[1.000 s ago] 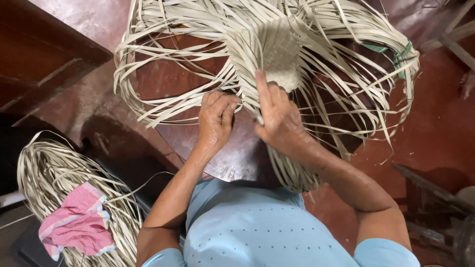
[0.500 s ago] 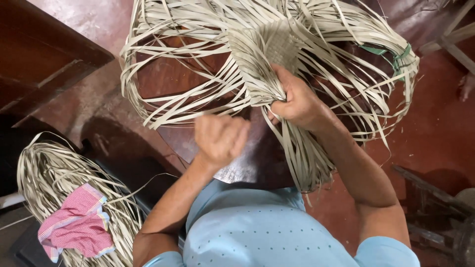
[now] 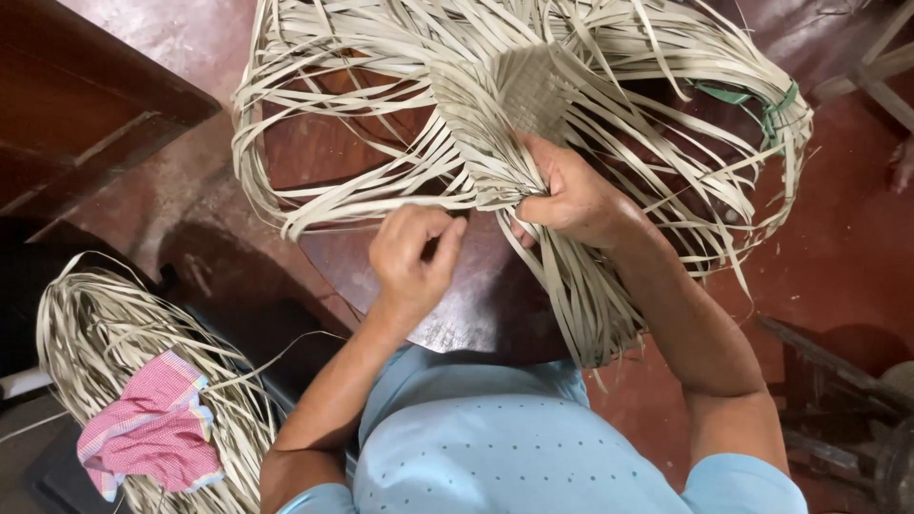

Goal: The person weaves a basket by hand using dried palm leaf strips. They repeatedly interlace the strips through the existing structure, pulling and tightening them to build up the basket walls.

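Setting: dark red polished floor (image 3: 838, 257) filling most of the frame, with a dark wooden furniture edge (image 3: 86, 105) at upper left and a pale wooden frame piece (image 3: 881, 67) at upper right

Head view, item 1: woven strip piece (image 3: 528, 90), upper centre of frame. A small finished patch of flat plaited weave, pale straw colour, from which many long loose strips (image 3: 362, 105) fan out and loop back in wide arcs to left and right. Strips are flat, narrow and springy-looking; a green tie (image 3: 762, 100) binds some at upper right.

Item 2: right hand (image 3: 571, 195), centre of frame, closed in a firm grip around the gathered strips just below the woven patch, thumb across the bundle. Half a second ago it gripped the same spot, so the hold is unchanged.

Item 3: left hand (image 3: 414, 252), just left of centre, fingers curled and pinched on one strip (image 3: 381, 211) that runs off to the left. A second ago it was up against the weave beside the other hand; it has since drawn back and downward, and reads as pulling a single strip taut through the work.

Item 4: spare strip bundle (image 3: 105, 333), lower left, with a pink checked cloth (image 3: 152, 438) lying on it

Item 5: light blue dotted shirt (image 3: 495, 457), bottom centre
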